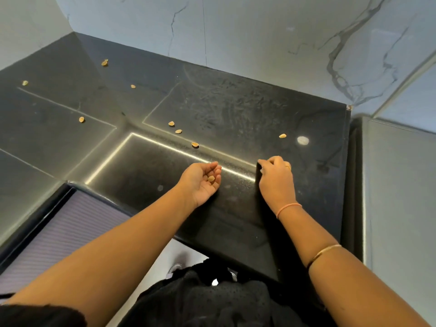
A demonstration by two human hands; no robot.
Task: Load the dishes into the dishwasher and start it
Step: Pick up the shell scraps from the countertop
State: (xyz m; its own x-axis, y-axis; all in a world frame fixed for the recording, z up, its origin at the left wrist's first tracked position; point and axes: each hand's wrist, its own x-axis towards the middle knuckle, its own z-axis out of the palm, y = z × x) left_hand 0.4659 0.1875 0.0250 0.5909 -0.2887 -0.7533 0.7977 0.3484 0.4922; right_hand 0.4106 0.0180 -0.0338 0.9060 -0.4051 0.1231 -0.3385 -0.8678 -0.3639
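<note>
- Head view: cupped a shell in the left hand, palm up, fingers half curled round it, low over the black countertop near its front edge.
- Planted the right hand knuckles-up on the countertop, just right of the left and apart from it, fingers bunched with tips down; could not tell whether anything was pinched beneath.
- Wore a ring on that hand, a pink thread at the wrist and a bangle further up the forearm.
- Spotted loose shells scattered over the countertop beyond both hands, out to the far left.
- Caught a marble wall behind and a ribbed panel below the counter's edge, lower left.
</note>
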